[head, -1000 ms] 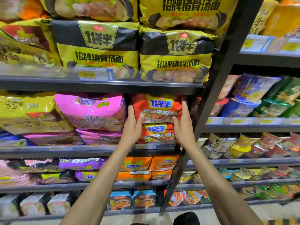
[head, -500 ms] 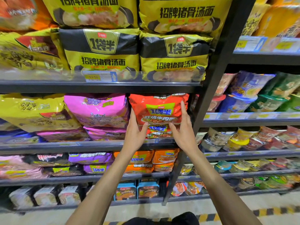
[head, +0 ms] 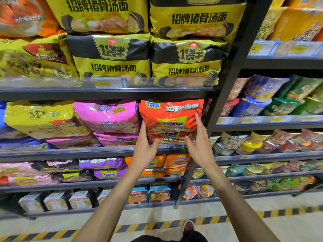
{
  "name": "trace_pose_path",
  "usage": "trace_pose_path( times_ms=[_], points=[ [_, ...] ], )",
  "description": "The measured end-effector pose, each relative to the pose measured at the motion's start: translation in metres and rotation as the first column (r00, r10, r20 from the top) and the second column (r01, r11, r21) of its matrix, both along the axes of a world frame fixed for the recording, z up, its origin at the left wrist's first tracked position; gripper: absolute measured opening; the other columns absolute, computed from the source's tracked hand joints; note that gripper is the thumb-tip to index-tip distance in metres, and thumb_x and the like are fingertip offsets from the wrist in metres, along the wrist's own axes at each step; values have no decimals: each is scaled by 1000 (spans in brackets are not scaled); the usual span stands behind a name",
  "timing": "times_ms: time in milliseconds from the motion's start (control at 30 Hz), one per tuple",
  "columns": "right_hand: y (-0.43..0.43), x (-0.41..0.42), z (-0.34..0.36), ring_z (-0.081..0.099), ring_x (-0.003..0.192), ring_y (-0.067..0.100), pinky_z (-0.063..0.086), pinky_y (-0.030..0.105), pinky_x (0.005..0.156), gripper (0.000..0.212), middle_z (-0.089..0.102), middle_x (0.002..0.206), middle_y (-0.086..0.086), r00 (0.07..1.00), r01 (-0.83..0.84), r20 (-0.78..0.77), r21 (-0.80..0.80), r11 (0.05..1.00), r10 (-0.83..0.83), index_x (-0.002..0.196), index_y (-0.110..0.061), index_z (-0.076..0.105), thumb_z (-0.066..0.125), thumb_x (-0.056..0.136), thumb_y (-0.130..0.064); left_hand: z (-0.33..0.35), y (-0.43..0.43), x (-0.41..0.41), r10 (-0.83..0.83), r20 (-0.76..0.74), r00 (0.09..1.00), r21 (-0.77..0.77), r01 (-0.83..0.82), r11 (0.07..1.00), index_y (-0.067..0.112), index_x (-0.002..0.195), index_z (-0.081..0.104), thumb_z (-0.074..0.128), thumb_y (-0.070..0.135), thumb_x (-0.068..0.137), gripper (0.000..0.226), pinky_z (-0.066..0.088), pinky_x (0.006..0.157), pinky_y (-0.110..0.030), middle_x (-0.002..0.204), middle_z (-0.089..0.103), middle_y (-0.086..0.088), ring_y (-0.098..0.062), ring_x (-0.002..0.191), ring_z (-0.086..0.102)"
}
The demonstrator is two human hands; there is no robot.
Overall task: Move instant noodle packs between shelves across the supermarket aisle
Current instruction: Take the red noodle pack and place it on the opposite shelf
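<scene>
Both arms extended forward and upward. Palms of left hand [head: 144, 151] and right hand [head: 199, 147] facing each other, fingers straight, pointing up, thumbs angled inward.

Forearms [head: 108, 206] bare; dark trousers [head: 157, 239]; maroon shoe [head: 188, 226].
</scene>
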State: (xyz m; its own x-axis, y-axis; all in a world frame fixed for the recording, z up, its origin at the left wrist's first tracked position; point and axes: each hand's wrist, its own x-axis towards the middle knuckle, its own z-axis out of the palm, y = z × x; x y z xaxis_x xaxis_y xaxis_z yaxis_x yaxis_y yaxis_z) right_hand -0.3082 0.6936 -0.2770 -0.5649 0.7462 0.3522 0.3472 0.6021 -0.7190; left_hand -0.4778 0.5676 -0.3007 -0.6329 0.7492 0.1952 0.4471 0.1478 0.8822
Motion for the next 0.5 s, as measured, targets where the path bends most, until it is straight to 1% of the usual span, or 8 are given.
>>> trace_pose_path(
  times_ms=[33,133,167,267,333,367,433,500],
  points=[
    [-1,1,1,23,149,12,23,3,104,85,20,163,-9,1000,4,8,-3,1000,-4,159,-41,2,57,100,-15,-2,-1,-1,-2,-5,1000,-2,2,1000,28,163,3,60,24,102,84,38,108,-9,167,26,3,-18,151,33],
    [-2,6,2,26,148,13,28,24,109,83,22,162,-7,1000,16,19,-24,1000,-15,160,-39,3,57,100,-18,-2,-3,1,6,14,1000,-17,-6,1000,27,164,2,61,26,102,85,35,98,-2,167,26,3,-18,149,36],
    [-3,6,5,27,148,13,29,27,109,83,23,162,-6,1000,16,20,-25,1000,-16,160,-39,3,57,100,-18,0,-4,1,12,26,1000,-25,-12,1000,27,164,1,61,25,102,86,35,100,-6,167,26,3,-16,149,36],
    [-4,7,10,30,146,13,34,31,110,84,26,160,-4,999,19,41,-31,999,-18,160,-39,4,58,100,-17,1,-7,1,27,71,997,-72,-22,997,31,163,0,59,25,102,86,37,109,-25,168,26,5,-15,149,36],
    [-5,10,11,31,146,14,37,35,111,85,26,160,-4,998,10,55,-28,1000,-8,160,-40,3,59,100,-17,1,-11,-1,38,69,997,-90,-32,995,30,163,5,58,26,102,81,35,120,-38,168,26,4,-18,151,33],
    [-5,11,13,32,146,15,38,37,112,85,25,160,-4,998,3,70,-25,1000,-1,159,-40,3,59,100,-17,1,-12,-3,39,56,998,-102,-33,994,29,163,9,58,26,102,78,33,122,-44,168,25,3,-19,153,31],
    [-6,15,16,33,146,18,39,40,112,85,24,160,-2,994,-7,113,-15,1000,9,160,-38,2,58,100,-18,8,-17,-3,35,26,999,-143,-31,989,26,163,14,56,24,103,73,30,124,-46,168,24,2,-20,155,25],
    [-6,17,21,31,148,21,38,37,112,84,21,162,0,987,-4,160,15,1000,2,161,-34,3,58,100,-18,14,-23,-5,9,-31,999,-172,-14,985,22,162,19,54,23,104,67,27,123,-43,167,26,1,-21,156,22]
  ],
)
